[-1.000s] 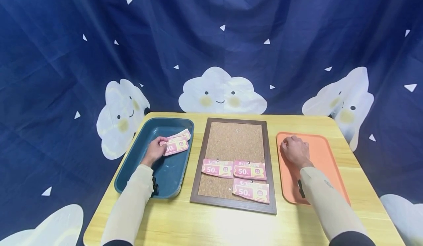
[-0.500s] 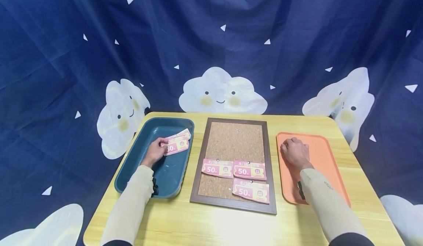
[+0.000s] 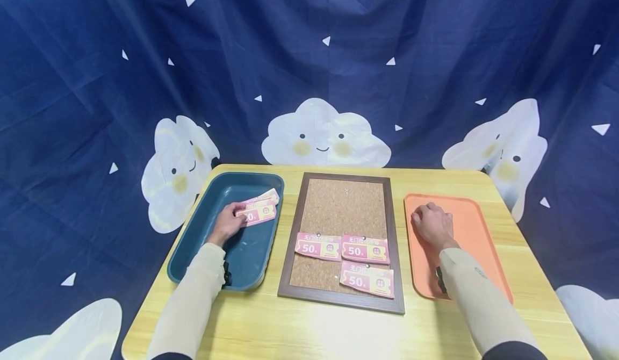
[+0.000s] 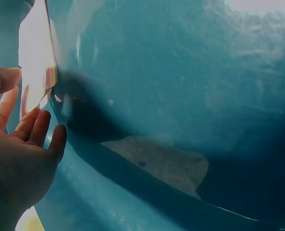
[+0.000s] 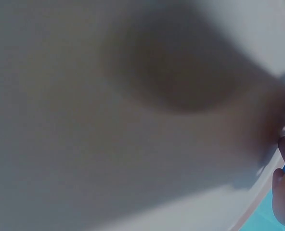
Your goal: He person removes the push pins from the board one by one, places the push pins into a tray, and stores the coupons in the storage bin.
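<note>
Left hand [image 3: 227, 223] pinches a pink rectangular paper coupon [image 3: 259, 215]; overlap could drag its matching neighbour [image 3: 272, 194] at one o'clock. Right hand [image 3: 433, 224] curls; contents I cannot tell.

- A table [image 3: 300, 330] with a pale yellow, wood-grain top and rounded corners carries everything; a bright glare whitens its near middle.
- On its left stands a deep teal tub [image 3: 247, 268], a rounded rectangle with its long sides running away from the person.
- In the middle lies a corkboard [image 3: 344, 205] in a dark brown frame, apart from the tub.
- On the right, apart from the corkboard, sits a shallow orange tray [image 3: 468, 234] with a raised rim.
</note>
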`<state>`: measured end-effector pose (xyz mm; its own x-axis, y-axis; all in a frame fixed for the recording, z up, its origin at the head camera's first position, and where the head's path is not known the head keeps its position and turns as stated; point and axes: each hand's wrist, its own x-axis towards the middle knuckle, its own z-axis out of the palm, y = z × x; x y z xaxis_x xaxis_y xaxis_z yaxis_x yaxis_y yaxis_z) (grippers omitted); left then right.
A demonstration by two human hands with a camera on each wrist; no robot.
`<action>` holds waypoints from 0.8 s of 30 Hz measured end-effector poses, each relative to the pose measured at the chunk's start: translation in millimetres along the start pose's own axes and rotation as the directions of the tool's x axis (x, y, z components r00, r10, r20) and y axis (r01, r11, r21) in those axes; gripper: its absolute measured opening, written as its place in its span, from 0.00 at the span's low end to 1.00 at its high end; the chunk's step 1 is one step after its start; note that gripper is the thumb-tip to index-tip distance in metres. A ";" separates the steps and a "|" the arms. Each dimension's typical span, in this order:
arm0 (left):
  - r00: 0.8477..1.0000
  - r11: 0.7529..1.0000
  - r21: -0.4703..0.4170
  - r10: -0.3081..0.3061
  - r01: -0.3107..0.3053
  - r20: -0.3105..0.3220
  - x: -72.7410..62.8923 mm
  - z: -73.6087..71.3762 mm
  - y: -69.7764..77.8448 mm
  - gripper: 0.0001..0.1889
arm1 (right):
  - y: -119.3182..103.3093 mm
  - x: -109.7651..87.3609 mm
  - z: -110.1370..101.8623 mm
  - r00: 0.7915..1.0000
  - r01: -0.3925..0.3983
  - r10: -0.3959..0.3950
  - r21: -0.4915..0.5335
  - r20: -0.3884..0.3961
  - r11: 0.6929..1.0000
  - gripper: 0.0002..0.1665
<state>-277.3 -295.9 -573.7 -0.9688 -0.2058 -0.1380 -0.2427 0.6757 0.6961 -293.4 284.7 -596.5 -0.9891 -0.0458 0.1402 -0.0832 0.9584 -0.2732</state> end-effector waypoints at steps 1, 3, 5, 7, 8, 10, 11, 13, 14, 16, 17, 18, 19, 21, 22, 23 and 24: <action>1.000 1.000 0.006 0.003 -0.003 0.000 -0.3 -0.1 -0.3 0.22 | 0.1 0.0 0.1 1.000 -0.001 0.001 0.000 0.002 1.000 0.18; 1.000 1.000 0.017 0.011 -0.011 0.001 -0.7 -0.7 -0.9 0.24 | -0.1 -0.2 -0.1 1.000 -0.001 0.001 0.004 0.005 1.000 0.19; 1.000 1.000 0.025 0.016 -0.016 -0.001 -0.9 -1.5 -1.2 0.25 | -0.8 -0.5 -0.3 1.000 0.001 -0.001 0.007 0.005 1.000 0.19; 1.000 0.999 0.033 0.024 -0.024 -0.003 -1.2 -2.5 -0.8 0.27 | -2.2 -1.0 -0.8 1.000 0.003 -0.003 0.007 -0.002 1.000 0.20; 1.000 0.999 0.038 0.028 -0.028 0.000 -1.3 -3.1 -0.4 0.27 | -2.7 -1.2 -1.0 1.000 0.004 -0.004 0.009 -0.008 1.000 0.20; 1.000 0.999 0.036 0.027 -0.027 0.006 -1.3 -4.0 0.7 0.28 | -4.0 -1.7 -1.3 1.000 0.008 -0.008 0.011 -0.020 1.000 0.20; 1.000 0.999 0.032 0.028 -0.028 0.005 -1.1 -4.3 1.4 0.29 | -4.9 -1.8 -1.4 1.000 0.007 -0.007 0.012 -0.027 1.000 0.21; 1.000 0.999 0.027 0.028 -0.028 0.002 -0.6 -5.1 2.5 0.29 | -6.6 -1.8 -1.5 0.999 0.010 -0.009 0.025 -0.038 1.000 0.21; 1.000 0.999 0.026 0.026 -0.026 0.000 -0.3 -5.4 3.0 0.29 | -7.4 -1.7 -1.5 0.999 0.013 -0.011 0.033 -0.042 0.999 0.21; 1.000 0.999 0.022 0.025 -0.025 -0.003 0.1 -6.2 4.5 0.29 | -9.3 -1.4 -1.5 0.999 0.014 -0.012 0.049 -0.046 0.999 0.21; 1.000 0.999 0.023 0.025 -0.025 -0.006 0.2 -6.7 5.5 0.29 | -10.1 -1.1 -1.5 0.999 0.012 -0.009 0.054 -0.046 0.998 0.21; 1.000 0.999 0.025 0.021 -0.021 -0.001 0.0 -7.3 6.5 0.29 | -10.9 -0.7 -1.5 0.999 0.012 -0.010 0.061 -0.044 0.998 0.21; 1.000 0.999 0.028 0.021 -0.021 0.002 -0.1 -7.8 7.7 0.29 | -11.7 -0.5 -1.7 0.999 0.012 -0.009 0.065 -0.043 0.998 0.21; 1.000 0.999 0.032 0.023 -0.023 0.007 -0.3 -9.1 10.1 0.30 | -12.9 0.1 -1.8 0.999 0.006 -0.003 0.073 -0.040 0.997 0.21; 1.000 0.999 0.036 0.023 -0.023 0.006 -0.5 -9.7 11.3 0.30 | -13.5 0.3 -1.9 0.999 0.003 0.000 0.076 -0.039 0.997 0.22; 1.000 0.999 0.038 0.023 -0.023 0.007 -0.7 -10.2 12.3 0.30 | -14.3 0.3 -2.0 0.999 0.002 0.001 0.084 -0.036 0.996 0.22; 1.000 0.999 0.039 0.026 -0.026 0.007 -1.0 -10.7 13.2 0.30 | -14.9 0.5 -1.8 0.999 0.000 0.003 0.091 -0.035 0.996 0.22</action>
<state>-279.0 -294.4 -556.9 -0.9750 -0.1836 -0.1250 -0.2194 0.7081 0.6712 -292.5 270.9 -590.7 -0.9845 -0.0332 0.1725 -0.0943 0.9285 -0.3591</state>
